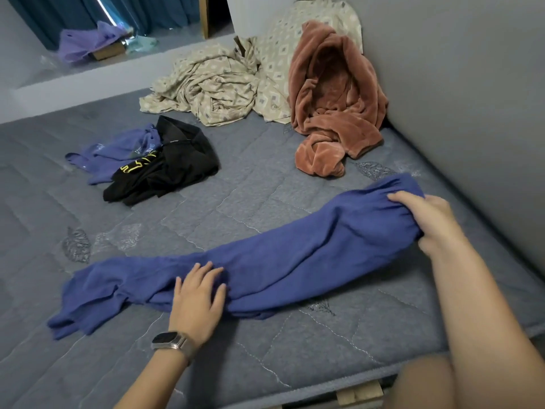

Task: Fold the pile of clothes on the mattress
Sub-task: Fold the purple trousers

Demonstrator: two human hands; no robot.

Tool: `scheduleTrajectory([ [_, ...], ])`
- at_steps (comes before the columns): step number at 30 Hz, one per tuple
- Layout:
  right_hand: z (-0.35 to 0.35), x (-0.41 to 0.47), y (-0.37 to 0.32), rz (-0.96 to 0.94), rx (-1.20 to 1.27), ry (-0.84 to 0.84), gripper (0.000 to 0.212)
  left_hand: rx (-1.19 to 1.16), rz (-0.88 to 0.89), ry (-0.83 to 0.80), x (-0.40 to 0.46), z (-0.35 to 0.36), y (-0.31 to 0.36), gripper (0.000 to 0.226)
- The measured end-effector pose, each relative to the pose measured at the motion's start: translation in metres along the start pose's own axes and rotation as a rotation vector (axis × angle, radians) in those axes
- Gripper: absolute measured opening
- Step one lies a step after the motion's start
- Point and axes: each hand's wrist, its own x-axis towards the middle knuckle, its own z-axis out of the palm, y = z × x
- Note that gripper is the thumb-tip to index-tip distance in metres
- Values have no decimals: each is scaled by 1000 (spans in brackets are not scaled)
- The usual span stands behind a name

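Blue garment (pixel 295 255) lies long, lower-left to upper-right; right hand (pixel 424 222) grips upper end, left hand (pixel 197 299) presses flat.

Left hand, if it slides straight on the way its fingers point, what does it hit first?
The left hand lies flat on the blue garment, fingers pointing up and slightly right. Past the garment's far edge there is bare mattress; the brown robe probably comes next, though depth is unclear.

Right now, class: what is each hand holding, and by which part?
The right hand grips the blue garment by its bunched right end; the left hand only presses flat on it.
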Motion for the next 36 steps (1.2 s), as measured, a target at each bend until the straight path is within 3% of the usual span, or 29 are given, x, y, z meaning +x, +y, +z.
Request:
scheduleTrajectory([
  [2, 15, -19, -7, -32, 171, 40, 10, -19, -215, 182, -10, -7, -43, 37],
  [4, 35, -34, -8, -110, 197, 77, 15, -151, -537, 201, -25, -11, -86, 39],
  [6, 62, -47, -7, -217, 119, 44, 18, -534, -782, 191, -36, -20, -116, 41],
  [8, 96, -63, -5, -289, 27, -59, 12, -1110, -999, 206, -32, -27, -135, 18],
  [10, 136, -81, 3, -355, -87, -201, 12, -1447, -1065, 225, -27, -34, -147, 15],
  [13, 192, -108, 36, -416, -313, -404, 19, -1649, -1089, 288, -21, -44, -156, 34],
  [17, 224, -142, 100, -366, -828, -894, 65, -1735, -1104, 332, -8, -45, -178, 41],
  [19, 220, -148, 123, -499, -1076, -1042, 84, -1769, -1050, 380, -2, -45, -188, 43],
  [23, 206, -142, 133, -785, -1540, -926, 97, -1603, -1023, 550, 16, -47, -199, 68],
  [25, 201, -141, 131, -752, -1596, -892, 102, -1438, -1087, 636, 25, -48, -199, 81],
  [28, 188, -140, 128, -678, -1664, -823, 105, -1115, -1373, 748, 27, -46, -197, 88],
  [30, 178, -141, 127, -617, -1704, -778, 106, -1168, -1455, 708, 26, -39, -195, 97],
  [32, 174, -144, 127, -567, -1749, -776, 104, -1293, -1398, 671, 28, -33, -192, 110],
  [36, 180, -145, 132, -549, -1733, -820, 88, -1405, -1282, 665, 45, -32, -176, 96],
])
